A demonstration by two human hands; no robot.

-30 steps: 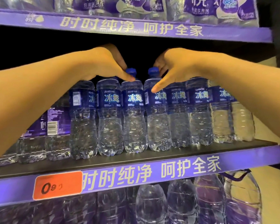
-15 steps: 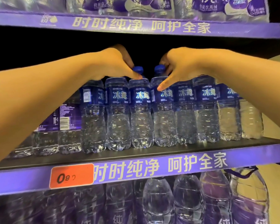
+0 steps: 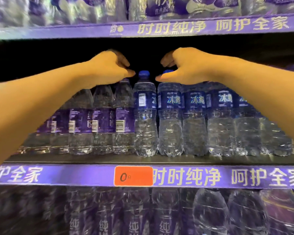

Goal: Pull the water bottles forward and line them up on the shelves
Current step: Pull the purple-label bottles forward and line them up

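Up at the middle of the frame, both forearms reach in from the lower corners toward the dark gap above the bottles. The left hand (image 3: 109, 67) sits just left of centre, wrist raised, fingers curled downward and thumb stretched toward the blue cap (image 3: 144, 73); thumb tip is just beside the cap, and its grip holds nothing visible. The right hand (image 3: 185, 67) mirrors it right of centre, fingers hooked down behind, thumb pointing left in front of the next cap (image 3: 167, 71); whether it touches that cap I cannot tell. Below them, blue-label bottles (image 3: 170, 119) stand upright in a row from centre to the right edge, near the front of the shelf (image 3: 92, 159). Purple-label bottles (image 3: 102, 119) fill the left half, partly hidden by the left forearm. An orange price tag (image 3: 133, 176) sits on the shelf's purple edge strip, lower centre. Everything is somewhat blurred.
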